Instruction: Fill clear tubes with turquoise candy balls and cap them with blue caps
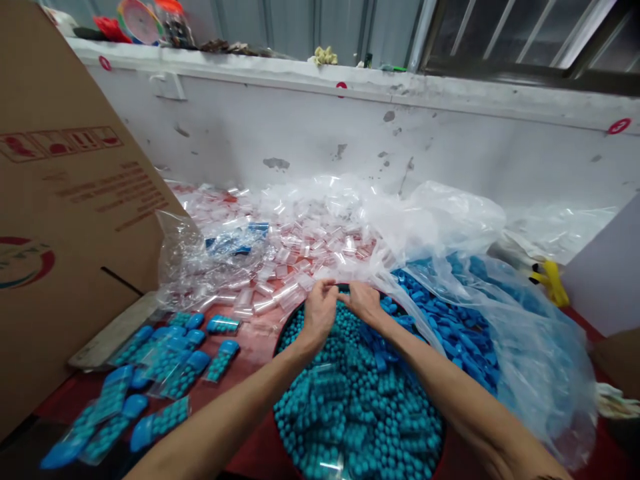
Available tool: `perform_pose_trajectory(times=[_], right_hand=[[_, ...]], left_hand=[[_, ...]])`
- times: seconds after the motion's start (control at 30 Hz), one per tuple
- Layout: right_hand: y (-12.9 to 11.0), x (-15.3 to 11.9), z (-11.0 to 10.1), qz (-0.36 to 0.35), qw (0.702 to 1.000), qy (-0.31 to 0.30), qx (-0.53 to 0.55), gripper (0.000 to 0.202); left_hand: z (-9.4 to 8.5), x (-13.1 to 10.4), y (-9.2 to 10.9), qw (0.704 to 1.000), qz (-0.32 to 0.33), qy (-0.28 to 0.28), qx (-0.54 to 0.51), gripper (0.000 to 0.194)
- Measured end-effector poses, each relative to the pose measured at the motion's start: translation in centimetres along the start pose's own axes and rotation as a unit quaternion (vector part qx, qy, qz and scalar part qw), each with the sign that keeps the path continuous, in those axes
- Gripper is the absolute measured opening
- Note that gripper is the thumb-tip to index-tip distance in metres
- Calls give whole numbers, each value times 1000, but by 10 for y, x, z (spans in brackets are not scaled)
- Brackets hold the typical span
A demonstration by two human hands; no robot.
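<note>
Over the far rim of a round tub my left hand and my right hand come close together. The fingers of both hands are curled inward. Anything between them is hidden or too small to name. Small teal balls fill the tub, with some clear containers full of balls lying among them. Loose blue caps rest on the balls beside my right wrist. Beyond my left hand lie many clear empty plastic containers on the red table.
Filled, blue-capped containers lie at the left, near a large cardboard box. On the right, more blue caps sit in a clear plastic bag. A yellow-handled tool is farther right. A white wall stands behind.
</note>
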State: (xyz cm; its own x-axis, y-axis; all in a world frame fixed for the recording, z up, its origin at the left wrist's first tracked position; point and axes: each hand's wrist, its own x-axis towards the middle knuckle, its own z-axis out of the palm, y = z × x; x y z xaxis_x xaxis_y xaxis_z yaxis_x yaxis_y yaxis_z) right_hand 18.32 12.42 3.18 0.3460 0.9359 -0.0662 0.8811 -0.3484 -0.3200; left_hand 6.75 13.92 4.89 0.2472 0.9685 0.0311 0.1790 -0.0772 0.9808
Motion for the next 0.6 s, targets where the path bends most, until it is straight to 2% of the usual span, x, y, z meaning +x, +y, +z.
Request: perform_pose_trajectory(times=[0.1, 0.2, 0.33, 0.47, 0.6], right_hand=[[-7, 13, 21, 24, 1000, 11, -12, 44], [-3, 17, 32, 6, 1000, 4, -15, 39], [13, 19, 32, -39, 999, -34, 2, 34], [29, 21, 27, -45, 996, -70, 25, 32], [27, 20, 26, -19, 996, -84, 19, 40]], left_hand=[[-42, -3, -6, 997, 48, 59, 28, 28], [-67, -13, -15, 994, 68, 46, 66, 26], [-78, -25, -25, 994, 70, -9, 87, 21], [-85, -32, -33, 992, 86, 24, 89, 21], [-93, -38, -45, 989, 117, 43, 86, 18]])
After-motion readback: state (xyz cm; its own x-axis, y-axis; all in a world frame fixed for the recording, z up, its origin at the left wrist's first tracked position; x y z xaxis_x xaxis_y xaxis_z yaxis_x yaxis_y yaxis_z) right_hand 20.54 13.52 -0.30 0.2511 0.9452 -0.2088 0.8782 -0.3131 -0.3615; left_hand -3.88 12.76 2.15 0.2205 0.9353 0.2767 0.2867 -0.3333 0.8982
